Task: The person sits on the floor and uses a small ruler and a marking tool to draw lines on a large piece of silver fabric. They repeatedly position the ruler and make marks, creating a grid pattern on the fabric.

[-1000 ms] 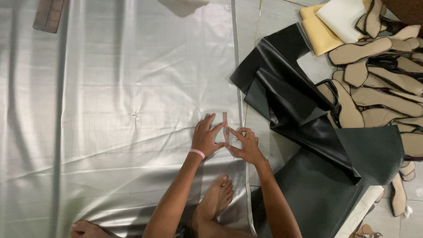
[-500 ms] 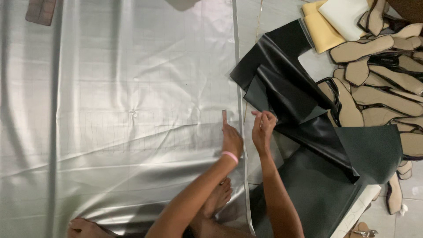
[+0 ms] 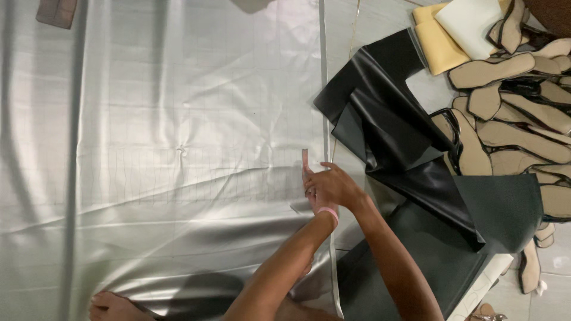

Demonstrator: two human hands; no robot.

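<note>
Hands are meeting at the right edge of the silver sheet point(image 3: 178, 148): the left hand point(image 3: 312, 190) is pinching a small pink strip point(image 3: 304, 159) upright, while the right hand point(image 3: 336, 185), fingers curled, is overlapping it, its own grip unclear. Black leather pieces point(image 3: 386, 125) and tan sole cutouts point(image 3: 505, 128) are lying just beside, on the floor to the right.

One large silver sheet point(image 3: 160, 148) covers the floor, with two hands point(image 3: 333, 187) on it. Two foam pads point(image 3: 452, 30) lie beside many shoe soles point(image 3: 505, 119), too heaped to count.
</note>
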